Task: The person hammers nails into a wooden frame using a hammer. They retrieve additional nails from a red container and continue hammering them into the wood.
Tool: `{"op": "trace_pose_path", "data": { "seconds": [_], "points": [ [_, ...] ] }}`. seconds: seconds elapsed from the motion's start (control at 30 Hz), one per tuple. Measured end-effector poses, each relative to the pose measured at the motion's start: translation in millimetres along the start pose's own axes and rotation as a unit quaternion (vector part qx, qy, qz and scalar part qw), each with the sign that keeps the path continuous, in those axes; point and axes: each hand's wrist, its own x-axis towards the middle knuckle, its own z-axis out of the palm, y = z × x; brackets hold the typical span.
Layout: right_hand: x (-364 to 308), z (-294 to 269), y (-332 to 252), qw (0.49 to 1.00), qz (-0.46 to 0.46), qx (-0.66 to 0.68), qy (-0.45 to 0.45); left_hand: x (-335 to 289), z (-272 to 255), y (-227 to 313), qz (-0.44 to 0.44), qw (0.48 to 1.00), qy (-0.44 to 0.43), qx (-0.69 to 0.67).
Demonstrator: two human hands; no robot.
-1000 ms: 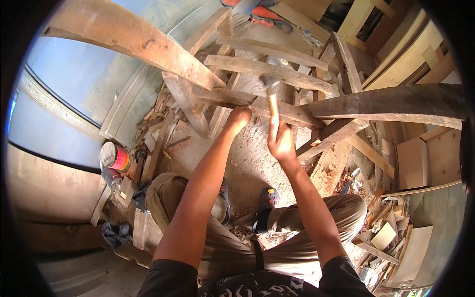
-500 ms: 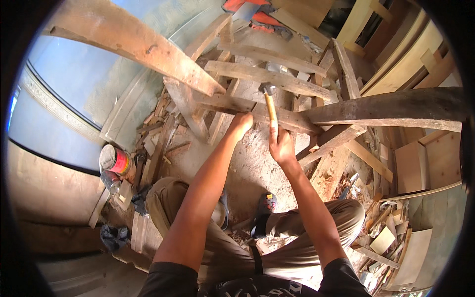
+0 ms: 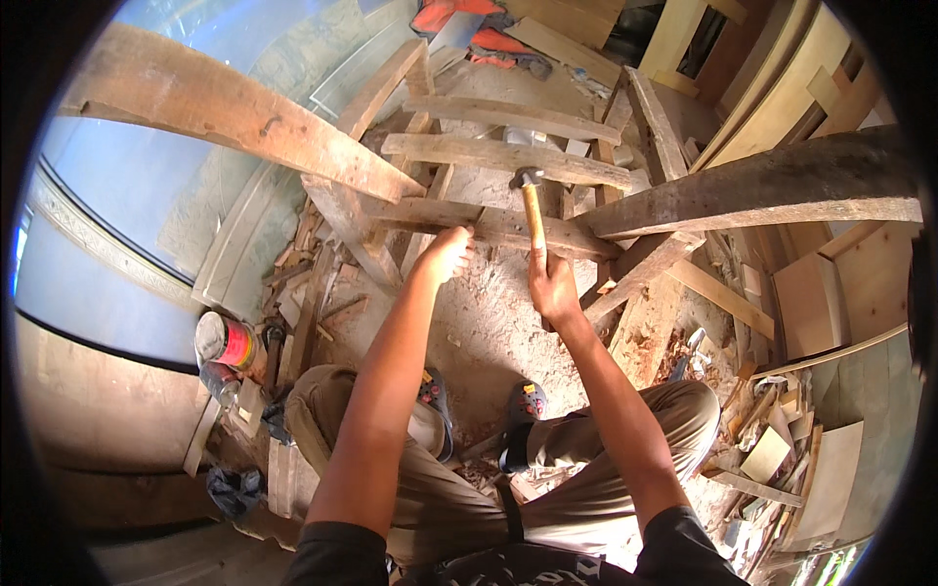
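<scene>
My right hand [image 3: 555,291] is wrapped round the wooden handle of a hammer [image 3: 533,217]. The hammer's dark metal head points away from me, above a wooden crossbar [image 3: 503,223] of an old timber frame. Close to the near edge of that crossbar, left of the hammer, is my left hand [image 3: 451,254]. Its fingers are curled together; what they hold, if anything, is too small to make out. A thick beam [image 3: 244,112] meets the crossbar's left end, and a darker beam [image 3: 762,190] meets its right end.
Two more rails [image 3: 508,159] span the frame farther off. Wood scraps [image 3: 767,454] litter the right side. To the left stand a paint can [image 3: 225,340] and a plastic bottle [image 3: 221,383]. Orange and grey cloth [image 3: 489,44] lies at the far end, and boards [image 3: 772,88] lean at far right.
My left hand has drawn slightly back and left from the crossbar. The hammer stays raised in my right hand in nearly the same pose. The view has shifted a little.
</scene>
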Motion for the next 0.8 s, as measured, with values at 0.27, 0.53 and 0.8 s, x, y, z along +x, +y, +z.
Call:
{"op": "trace_pose_path", "data": {
  "seconds": [0.27, 0.53, 0.8],
  "points": [
    [-23.5, 13.9, 25.7, 0.999, 0.03, 0.029, -0.024, -12.3, -5.9, -27.0, 0.118, 0.991, 0.022, 0.063],
    [-28.2, 25.8, 48.2, 0.995, 0.07, 0.057, -0.032, -14.3, -13.6, -26.9, 0.161, 0.982, 0.057, 0.085],
    [-27.2, 34.9, 62.9, 0.999, 0.031, 0.038, 0.021, 1.0, -21.7, -31.5, 0.32, 0.91, 0.163, 0.208]
  ]
}}
